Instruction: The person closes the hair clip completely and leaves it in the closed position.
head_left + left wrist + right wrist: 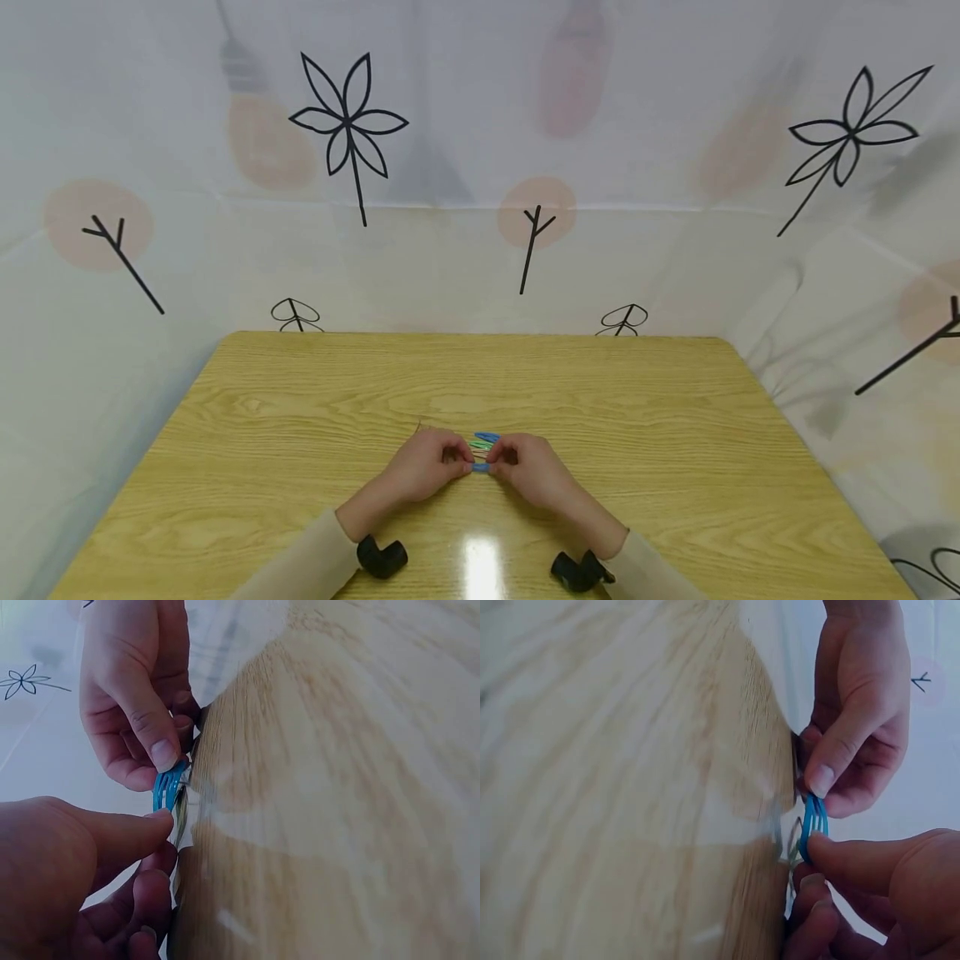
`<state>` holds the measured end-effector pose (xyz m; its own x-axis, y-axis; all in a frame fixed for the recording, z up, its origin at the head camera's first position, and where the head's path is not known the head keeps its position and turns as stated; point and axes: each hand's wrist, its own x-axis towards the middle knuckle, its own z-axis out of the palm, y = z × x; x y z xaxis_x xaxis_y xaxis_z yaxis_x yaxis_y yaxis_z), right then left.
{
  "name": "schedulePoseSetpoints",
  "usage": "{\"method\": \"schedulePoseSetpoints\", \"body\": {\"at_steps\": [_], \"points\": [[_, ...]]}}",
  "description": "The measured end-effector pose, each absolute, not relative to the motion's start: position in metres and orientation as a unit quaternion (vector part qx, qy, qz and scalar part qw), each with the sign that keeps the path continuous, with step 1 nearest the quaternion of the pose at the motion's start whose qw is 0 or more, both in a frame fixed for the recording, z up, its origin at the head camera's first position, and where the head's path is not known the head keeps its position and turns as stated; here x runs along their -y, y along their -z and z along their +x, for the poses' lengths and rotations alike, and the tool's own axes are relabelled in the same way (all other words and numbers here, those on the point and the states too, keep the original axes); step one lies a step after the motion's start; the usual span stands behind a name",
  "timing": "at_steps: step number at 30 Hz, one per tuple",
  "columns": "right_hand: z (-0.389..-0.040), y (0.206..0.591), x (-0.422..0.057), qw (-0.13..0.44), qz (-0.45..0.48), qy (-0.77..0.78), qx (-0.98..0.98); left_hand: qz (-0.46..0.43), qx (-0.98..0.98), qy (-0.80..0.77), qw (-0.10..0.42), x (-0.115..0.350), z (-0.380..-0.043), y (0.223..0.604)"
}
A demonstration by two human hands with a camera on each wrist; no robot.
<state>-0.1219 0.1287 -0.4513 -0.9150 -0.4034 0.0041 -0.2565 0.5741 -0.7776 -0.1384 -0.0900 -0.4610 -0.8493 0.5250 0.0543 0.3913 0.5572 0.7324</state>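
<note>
1. Evidently, both hands share one hold: the left hand (pixel 429 463) pinches one end of a small bundle of blue strands (pixel 480 468) between thumb and fingers, and the right hand (pixel 532 468) pinches the other end.
2. The bundle spans the narrow gap between the two thumbs, its strands side by side with slits between them. It is low over the table, near the middle of its width; whether it touches the wood I cannot tell.
3. To handle it well, I would keep both pinches level and the tension light and even; a harder tug from one side would probably twist the strands or slip one loose.
4. Just beyond lie green strands (pixel 480 445) and another blue piece (pixel 487 437), partly hidden by the fingers. A little clearance there should avoid snagging them.
5. The table (pixel 300 392) has a glossy wood-grain top, with a bright reflection toward the near edge.
6. Around it hangs pale cloth (pixel 450 275), printed with black flowers, twigs and peach blots.
</note>
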Motion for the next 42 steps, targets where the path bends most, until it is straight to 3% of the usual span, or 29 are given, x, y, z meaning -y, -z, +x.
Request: {"method": "schedulePoseSetpoints", "body": {"at_steps": [24, 42], "points": [[-0.121, 0.450, -0.133, 0.073, -0.179, 0.440, -0.877, 0.239, -0.877, -0.410, 0.067, 0.094, -0.135, 0.460], [-0.126, 0.443, -0.115, 0.011, -0.190, 0.469, -0.862, 0.151, -0.887, -0.435, 0.015, 0.128, -0.141, 0.437]]}}
